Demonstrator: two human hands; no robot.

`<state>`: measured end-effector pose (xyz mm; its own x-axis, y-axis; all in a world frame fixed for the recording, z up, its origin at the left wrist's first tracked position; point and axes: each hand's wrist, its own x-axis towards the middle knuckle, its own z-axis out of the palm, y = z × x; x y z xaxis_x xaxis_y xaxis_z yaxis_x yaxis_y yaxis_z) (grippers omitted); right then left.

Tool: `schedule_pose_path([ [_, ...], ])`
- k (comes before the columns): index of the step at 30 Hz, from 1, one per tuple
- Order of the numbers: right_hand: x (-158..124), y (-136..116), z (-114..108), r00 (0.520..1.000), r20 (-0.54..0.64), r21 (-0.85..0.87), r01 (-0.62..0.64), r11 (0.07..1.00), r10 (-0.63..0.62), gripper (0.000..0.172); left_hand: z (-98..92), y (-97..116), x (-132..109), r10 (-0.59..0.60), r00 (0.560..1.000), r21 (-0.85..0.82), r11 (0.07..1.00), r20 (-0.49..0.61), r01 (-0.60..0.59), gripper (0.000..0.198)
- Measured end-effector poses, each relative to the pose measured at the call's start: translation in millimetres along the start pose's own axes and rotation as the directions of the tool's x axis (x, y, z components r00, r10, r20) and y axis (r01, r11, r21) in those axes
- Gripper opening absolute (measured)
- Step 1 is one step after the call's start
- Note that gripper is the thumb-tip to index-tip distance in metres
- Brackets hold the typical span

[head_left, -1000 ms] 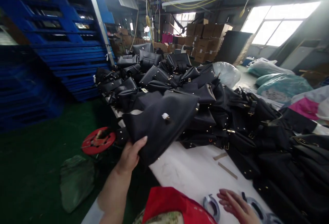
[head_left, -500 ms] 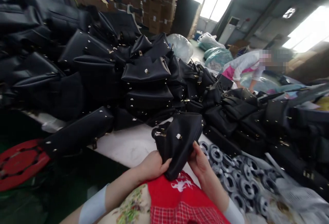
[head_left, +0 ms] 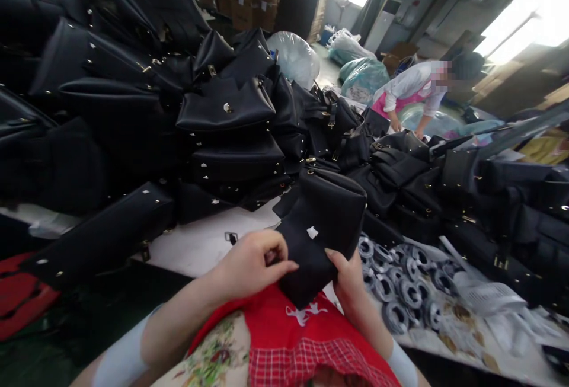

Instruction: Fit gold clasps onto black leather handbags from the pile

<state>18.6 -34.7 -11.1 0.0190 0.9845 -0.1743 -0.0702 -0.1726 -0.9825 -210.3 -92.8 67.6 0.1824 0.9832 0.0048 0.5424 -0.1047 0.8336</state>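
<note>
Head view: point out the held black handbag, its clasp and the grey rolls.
black handbag (head_left: 331, 206), head view, front panel.
clasp (head_left: 312, 232), head view, middle of the pale metal plate.
grey rolls (head_left: 406, 292), head view, one roll mid-pile.

Black handbags (head_left: 226, 114) lie heaped along the far edge of the white tabletop (head_left: 191, 250); grey rolls (head_left: 398, 292) (many, touching) crowd its near right corner; a person (head_left: 411, 90) bends beyond.

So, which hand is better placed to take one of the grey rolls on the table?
Probably the right. The right hand holds the black bag by its lower right edge, beside the grey rolls; the left hand grips its left side, farther away.
</note>
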Motion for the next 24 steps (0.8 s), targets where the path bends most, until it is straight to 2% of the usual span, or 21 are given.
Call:
schedule_pose_path([
  [1, -1.1, -1.6, 0.7, 0.999, 0.023, -0.046, 0.036, 0.998, -0.035, 0.053, 2.8, -2.2, 7.2, 0.031, 0.995, 0.045, 0.999, -0.097, -0.027, 0.019],
  [2, -1.7, -3.4, 1.4, 0.997, 0.053, -0.084, 0.063, 0.994, -0.059, 0.053, 6.7, -5.4, 14.7, 0.071, 0.988, 0.08, 0.995, -0.14, -0.06, 0.019],
  [5, -1.7, -9.8, 3.4, 0.986, 0.132, -0.161, 0.123, 0.979, -0.102, 0.053, 17.0, -15.0, 33.2, 0.174, 0.98, 0.14, 0.977, -0.095, -0.16, 0.03],
  [9, -1.1, -18.8, 5.7, 0.97, 0.186, -0.252, 0.199, 0.947, -0.155, 0.045, 19.0, -18.7, 41.3, 0.231, 0.973, 0.201, 0.954, -0.019, -0.222, 0.017],
  [12, -1.5, -23.1, 8.3, 0.964, 0.215, -0.267, 0.214, 0.94, -0.158, 0.043, 17.0, -18.5, 40.3, 0.253, 0.966, 0.168, 0.956, -0.06, -0.24, 0.012],
  [15, -2.1, -25.9, 11.0, 0.961, 0.228, -0.266, 0.218, 0.939, -0.159, 0.039, 13.2, -21.8, 36.1, 0.183, 0.975, -0.007, 0.983, -0.125, -0.185, 0.008],
  [17, -2.0, -27.1, 12.0, 0.959, 0.23, -0.28, 0.229, 0.932, -0.167, 0.038, 7.8, -26.5, 31.3, 0.053, 0.989, -0.274, 0.957, -0.135, -0.089, 0.016],
  [18, -1.8, -27.2, 12.4, 0.959, 0.231, -0.293, 0.231, 0.928, -0.166, 0.039, 4.1, -29.2, 28.4, -0.012, 0.992, -0.432, 0.901, -0.129, -0.045, 0.02],
  [20, -0.9, -26.8, 13.0, 0.962, 0.225, -0.322, 0.226, 0.919, -0.157, 0.038, -3.8, -33.9, 22.2, -0.1, 0.989, -0.688, 0.726, -0.112, -0.005, 0.027],
  [22, -0.3, -26.7, 13.9, 0.964, 0.215, -0.345, 0.222, 0.912, -0.153, 0.038, -9.7, -36.4, 16.9, -0.134, 0.986, -0.812, 0.584, -0.099, -0.002, 0.03],
  [24, -0.2, -28.3, 15.0, 0.966, 0.199, -0.374, 0.231, 0.898, -0.165, 0.036, -11.0, -36.8, 13.7, -0.141, 0.987, -0.842, 0.539, -0.07, 0.018, 0.03],
])
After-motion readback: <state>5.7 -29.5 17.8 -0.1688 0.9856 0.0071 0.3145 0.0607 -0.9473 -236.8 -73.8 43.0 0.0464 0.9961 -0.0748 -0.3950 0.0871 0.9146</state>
